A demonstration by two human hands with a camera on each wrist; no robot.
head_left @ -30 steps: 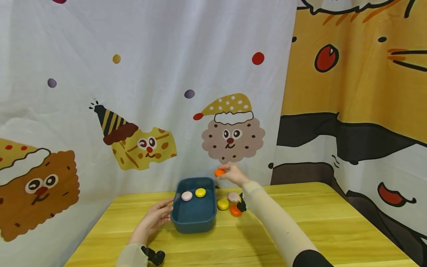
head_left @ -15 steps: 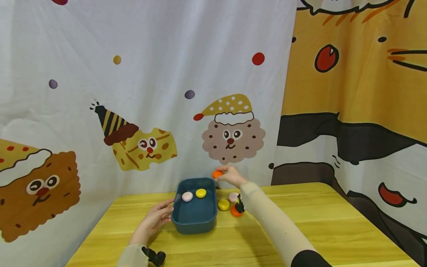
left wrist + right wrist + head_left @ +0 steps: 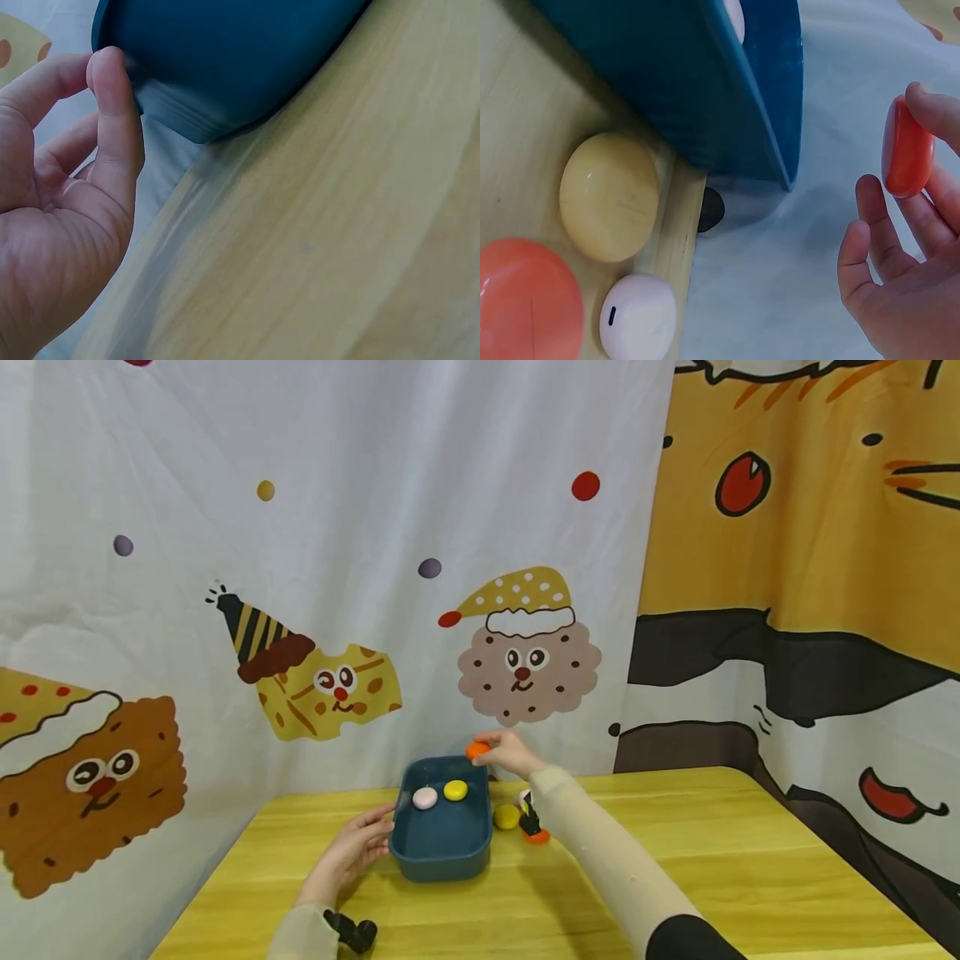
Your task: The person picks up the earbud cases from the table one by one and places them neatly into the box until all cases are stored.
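Observation:
My right hand (image 3: 512,752) pinches a glossy orange disc with rounded edges (image 3: 910,150) between thumb and fingers, beside the far right corner of a dark blue bin (image 3: 441,870). In the right wrist view the disc is held on edge, apart from the bin's rim. Inside the bin lie a pink disc (image 3: 424,797) and a yellow disc (image 3: 455,790). At the bin's left side, my left hand (image 3: 356,847) touches the wall and rim with its fingertips. The left wrist view shows its thumb (image 3: 111,82) right at the rim.
Right of the bin on the wooden table (image 3: 675,852) are a second yellow disc (image 3: 609,196), another orange disc (image 3: 525,307) and a pink disc with a small dark slot (image 3: 638,317). A printed curtain (image 3: 360,527) hangs behind the table's far edge.
My right hand has moved left with the orange disc, from right of the bin up to its far right corner. The left hand keeps its place at the bin.

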